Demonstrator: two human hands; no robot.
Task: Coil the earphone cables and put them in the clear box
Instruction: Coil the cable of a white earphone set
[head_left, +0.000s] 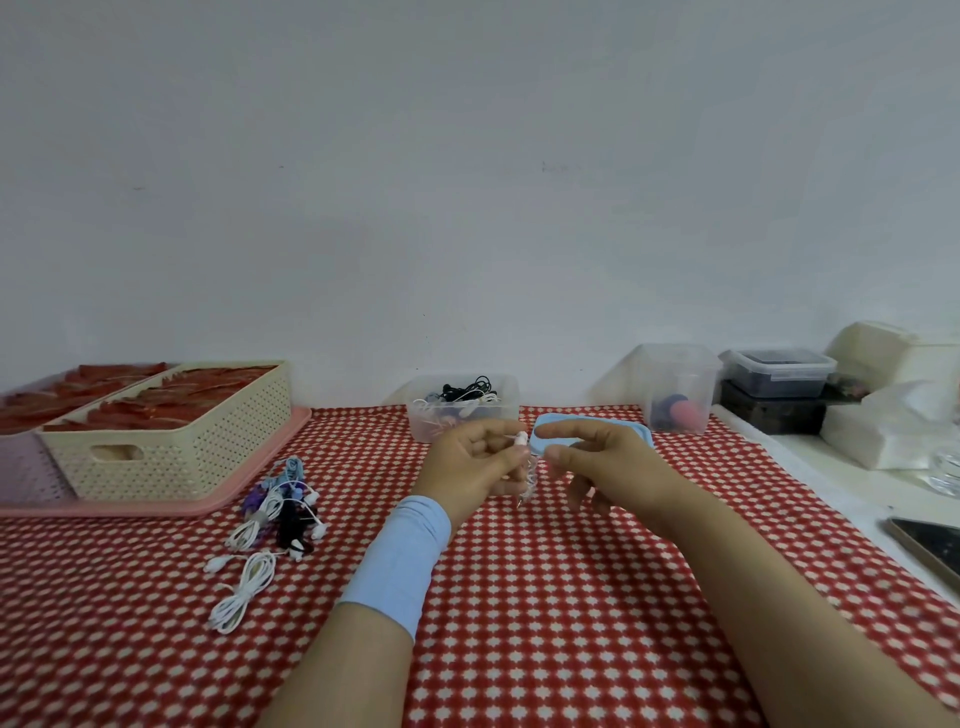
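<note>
White earphone cable (529, 470), centre frame, was gripped part-coiled by left hand (475, 462), right hand (602, 462) slack-fingered beside it; loops could spring apart if grip eased.

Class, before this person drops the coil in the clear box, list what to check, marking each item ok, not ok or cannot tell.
1. Left hand grips the cable: ok.
2. Cable fully coiled: cannot tell, it is blurred.
3. Right hand free to help: ok, index and thumb apart.
4. Box open: ok, lid lies beside it.
5. Room left in box: cannot tell, cables already show at its rim.
6. All earphones done: not ok, a pile lies on the cloth.
</note>
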